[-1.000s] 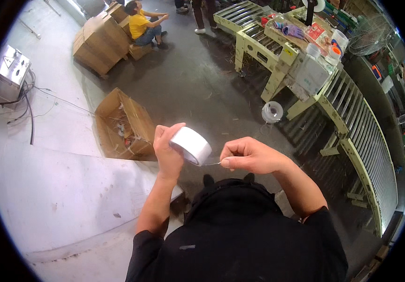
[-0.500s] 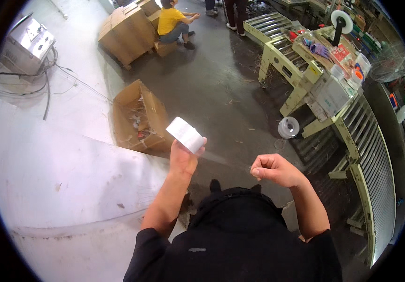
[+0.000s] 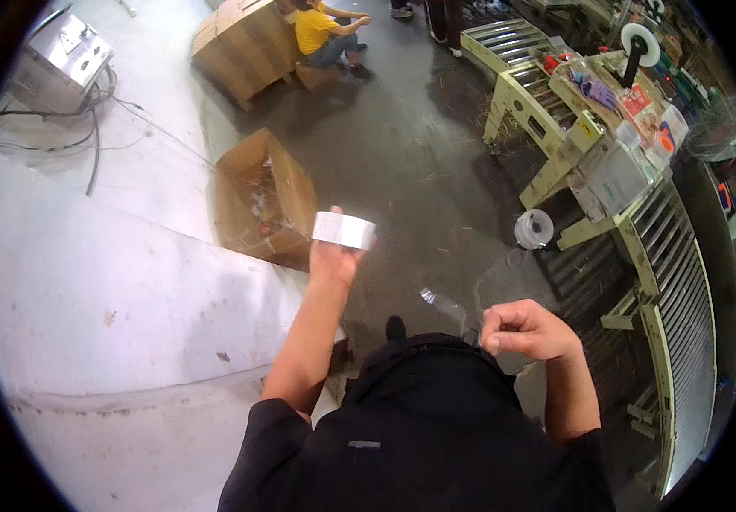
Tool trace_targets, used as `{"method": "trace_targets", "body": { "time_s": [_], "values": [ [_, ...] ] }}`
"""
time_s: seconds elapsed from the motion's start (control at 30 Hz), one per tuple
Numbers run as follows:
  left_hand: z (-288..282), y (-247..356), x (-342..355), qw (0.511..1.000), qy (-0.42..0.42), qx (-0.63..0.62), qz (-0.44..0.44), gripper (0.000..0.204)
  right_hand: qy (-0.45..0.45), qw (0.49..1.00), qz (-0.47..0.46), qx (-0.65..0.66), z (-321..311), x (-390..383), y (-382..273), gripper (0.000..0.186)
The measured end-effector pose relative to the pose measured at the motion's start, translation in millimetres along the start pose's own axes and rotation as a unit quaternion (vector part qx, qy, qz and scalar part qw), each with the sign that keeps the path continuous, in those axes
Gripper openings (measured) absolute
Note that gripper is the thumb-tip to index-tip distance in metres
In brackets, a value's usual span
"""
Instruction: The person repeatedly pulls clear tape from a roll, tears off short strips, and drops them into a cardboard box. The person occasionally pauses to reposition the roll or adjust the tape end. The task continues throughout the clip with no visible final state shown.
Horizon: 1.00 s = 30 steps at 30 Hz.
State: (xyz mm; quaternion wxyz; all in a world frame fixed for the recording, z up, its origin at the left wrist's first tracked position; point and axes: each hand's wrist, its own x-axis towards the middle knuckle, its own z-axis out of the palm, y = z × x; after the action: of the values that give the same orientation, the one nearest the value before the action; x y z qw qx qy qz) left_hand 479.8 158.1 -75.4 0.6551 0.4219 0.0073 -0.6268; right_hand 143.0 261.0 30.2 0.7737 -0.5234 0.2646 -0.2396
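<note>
My left hand (image 3: 335,260) is wrapped round a white roll (image 3: 344,229), its wide outer face turned up. The roll looks like tape or labels; I cannot tell which. Lower and to the right, my right hand (image 3: 528,331) is closed in a pinch, thumb against forefinger. From the pinch a clear, shiny strip (image 3: 446,306) reaches out to the left, curling in the air in front of my body. Its far end stands apart from the roll.
An open cardboard box (image 3: 265,200) with scraps inside stands beyond my left hand. On the right runs a roller conveyor (image 3: 675,316). A clear spool (image 3: 534,229) lies on the floor by its legs. A person in yellow (image 3: 321,34) crouches by stacked cartons (image 3: 248,51).
The clear strip stretched from the roll to my right hand before; now its left end is loose. My right hand has moved down and right, and the roll has turned more level.
</note>
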Motion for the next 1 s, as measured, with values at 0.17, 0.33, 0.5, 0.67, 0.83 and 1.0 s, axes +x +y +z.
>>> {"method": "trace_targets", "body": {
  "time_s": [0.17, 0.33, 0.5, 0.67, 0.83, 1.0],
  "values": [
    [-54, 29, 28, 1.000, -0.014, 0.001, -0.023, 0.012, 0.047, 0.997, -0.058, -0.020, 4, -15, -38, 0.012],
    [-57, 16, 30, 0.997, -0.047, -0.017, -0.066, 0.012, 0.282, 0.927, 0.064, -0.241, -22, -19, -15, 0.017],
    [-55, -6, 16, 0.976, -0.088, 0.123, -0.157, 0.019, 0.429, 0.842, 0.116, -0.307, -65, -38, 32, 0.036],
    [-85, -59, 29, 0.945, -0.071, 0.131, -0.292, 0.014, 0.665, 0.640, 0.195, -0.332, -134, -119, 128, 0.051],
    [-99, -115, 29, 0.908, 0.015, 0.151, -0.390, 0.016, 0.723, 0.624, 0.263, -0.134, -159, -164, 203, 0.061],
    [-91, -180, 11, 0.879, 0.033, 0.187, -0.436, 0.019, 0.567, 0.655, 0.419, -0.272, -224, -146, 232, 0.063]
  ]
}}
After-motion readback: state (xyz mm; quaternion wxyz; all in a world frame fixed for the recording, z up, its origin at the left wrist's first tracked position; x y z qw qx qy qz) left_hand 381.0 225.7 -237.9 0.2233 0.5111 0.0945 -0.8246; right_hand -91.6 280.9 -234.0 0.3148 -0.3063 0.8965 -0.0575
